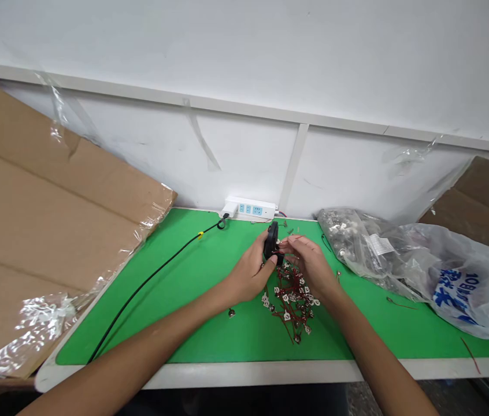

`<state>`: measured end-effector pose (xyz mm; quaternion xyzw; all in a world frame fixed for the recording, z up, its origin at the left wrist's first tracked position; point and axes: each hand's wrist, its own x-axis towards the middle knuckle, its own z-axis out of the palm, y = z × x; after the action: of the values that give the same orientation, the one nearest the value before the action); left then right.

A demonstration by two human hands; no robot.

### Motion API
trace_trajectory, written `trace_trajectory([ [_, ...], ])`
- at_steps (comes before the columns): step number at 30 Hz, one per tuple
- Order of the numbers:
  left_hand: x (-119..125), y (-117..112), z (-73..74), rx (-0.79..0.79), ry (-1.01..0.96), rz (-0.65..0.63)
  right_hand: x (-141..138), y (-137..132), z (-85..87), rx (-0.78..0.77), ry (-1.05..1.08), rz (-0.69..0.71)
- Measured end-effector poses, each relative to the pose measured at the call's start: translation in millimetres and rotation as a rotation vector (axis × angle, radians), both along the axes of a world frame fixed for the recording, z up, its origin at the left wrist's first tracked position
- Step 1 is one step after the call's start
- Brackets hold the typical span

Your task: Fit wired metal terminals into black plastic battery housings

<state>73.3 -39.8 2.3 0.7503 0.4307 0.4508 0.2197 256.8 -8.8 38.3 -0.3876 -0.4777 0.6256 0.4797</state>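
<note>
Green tabletop (210, 254): spans my view.
Cardboard (54, 202): to my left.
Plastic bags (487, 283): on the right.
Heap of red-wired metal parts (292, 297): just below the hands.
Left hand (251, 268): gripping the black piece.
Right hand (314, 263): fingertips together at a red wire (298, 237); I can't tell whether they grip it.
Black piece (271, 238): between the hands, upright.

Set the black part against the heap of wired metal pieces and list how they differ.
Colour: the black part is dark; the heap of wired metal pieces is silvery with red wires.
Place: the black part is gripped in the left hand; the heap lies loose on the green tabletop.
Size: the black part is bulkier than any single piece in the heap.
Shared: red wire shows at both.
</note>
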Motion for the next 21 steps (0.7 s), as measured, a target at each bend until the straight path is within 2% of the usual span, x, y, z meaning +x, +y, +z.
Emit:
trace_trajectory([
  [3,-1,6,-3.5,-0.056,-0.144,-0.002,0,-3,3.6,0.067,-0.095,0.015],
  [8,-1,13,-4.5,-0.185,-0.449,0.005,9,-3,8.3,0.292,-0.213,0.036],
  [13,1,13,-1.1,-0.348,-0.725,-0.132,18,0,9.1,0.493,-0.256,0.001],
  [16,3,11,0.9,-0.391,-0.712,-0.139,16,-3,10.5,0.634,-0.413,-0.036],
  [21,7,5,4.7,-0.289,-0.594,-0.121,8,-10,8.2,0.752,-0.552,0.080],
])
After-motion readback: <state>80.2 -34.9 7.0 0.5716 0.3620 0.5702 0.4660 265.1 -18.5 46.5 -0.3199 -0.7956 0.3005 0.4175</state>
